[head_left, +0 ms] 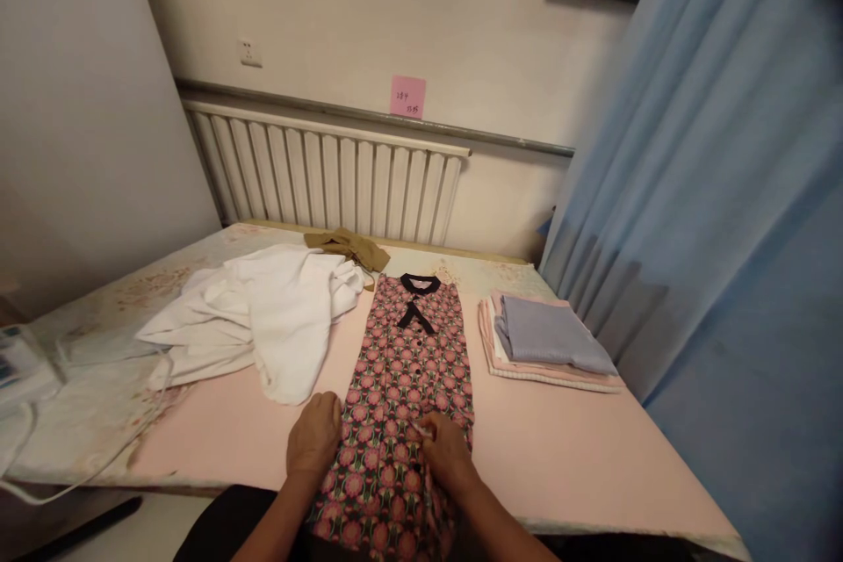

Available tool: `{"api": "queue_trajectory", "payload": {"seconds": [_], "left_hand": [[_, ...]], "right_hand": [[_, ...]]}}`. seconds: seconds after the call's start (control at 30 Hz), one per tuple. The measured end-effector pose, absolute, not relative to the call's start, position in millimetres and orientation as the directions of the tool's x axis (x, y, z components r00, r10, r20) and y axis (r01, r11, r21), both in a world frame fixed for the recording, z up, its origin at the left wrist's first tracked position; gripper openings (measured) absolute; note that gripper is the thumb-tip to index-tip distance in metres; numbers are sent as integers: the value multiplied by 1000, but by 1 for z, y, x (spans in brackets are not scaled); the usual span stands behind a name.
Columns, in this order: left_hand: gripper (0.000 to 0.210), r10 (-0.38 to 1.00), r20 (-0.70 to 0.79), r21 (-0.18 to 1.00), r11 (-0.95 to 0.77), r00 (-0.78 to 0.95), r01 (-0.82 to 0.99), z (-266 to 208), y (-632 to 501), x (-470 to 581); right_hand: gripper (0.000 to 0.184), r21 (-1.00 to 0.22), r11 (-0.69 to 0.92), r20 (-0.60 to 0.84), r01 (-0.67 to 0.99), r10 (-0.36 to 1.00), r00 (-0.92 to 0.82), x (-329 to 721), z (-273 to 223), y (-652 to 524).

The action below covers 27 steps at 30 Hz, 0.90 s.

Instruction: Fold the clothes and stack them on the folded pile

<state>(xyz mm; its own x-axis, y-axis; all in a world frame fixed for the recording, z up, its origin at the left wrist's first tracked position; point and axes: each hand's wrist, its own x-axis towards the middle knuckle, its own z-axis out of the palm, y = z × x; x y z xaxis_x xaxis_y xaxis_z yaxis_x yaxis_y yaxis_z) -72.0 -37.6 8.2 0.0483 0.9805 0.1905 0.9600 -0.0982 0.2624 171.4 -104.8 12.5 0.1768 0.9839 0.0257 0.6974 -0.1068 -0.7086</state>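
A long floral dress (395,382) with a black band collar, a black tie and a row of buttons lies front up, its sides folded in. Its lower end runs over the table's near edge towards my lap. With bent, closed fingers, my right hand (446,450) pinches cloth at the middle of the dress; a small whitish bit shows at the fingertips. My left hand (314,432) rests along the dress's left edge, fingers curled, and what lies under them is hidden.
A rumpled white cloth (263,307) lies left, a brown garment (349,246) behind it. Folded clothes, a grey-blue one (553,334) on top, are stacked right on the pink mat (566,448). A white device (26,369) with a cable stands far left; a blue curtain (691,167) hangs right.
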Motion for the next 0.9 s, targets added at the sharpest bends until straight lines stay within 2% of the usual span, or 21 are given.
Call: {"api": "queue_trajectory", "payload": {"seconds": [0.3,0.4,0.5,0.67,0.7,0.77,0.83,0.9], "left_hand": [[30,979,198,249,-96,47,964,9,-40,-70],[31,979,198,244,-89,40,966,9,-40,-70],[30,978,202,246,-95,45,965,9,-39,-70],[30,976,213,253,-104,50,962,9,-39,-70],[30,976,214,255,-105,50,961,9,-39,-70],[30,976,212,262,-108,52,959,10,-39,-70],[29,976,209,271,-113,56,956,10,-38,-71],[30,977,205,284,-119,61,951,10,-37,-71]], "right_hand": [[25,-753,-109,-14,649,989,149,183,14,-120],[24,-757,5,40,653,998,38,186,28,-138],[25,-705,155,83,693,987,-136,190,43,-160],[25,-542,223,-39,810,957,-289,193,51,-182],[24,-543,233,-62,807,947,-315,193,50,-184],[22,-618,216,-117,756,926,-360,195,47,-186],[20,-705,135,-133,697,939,-316,201,43,-186],[18,-741,37,-63,670,990,-124,211,37,-185]]}}
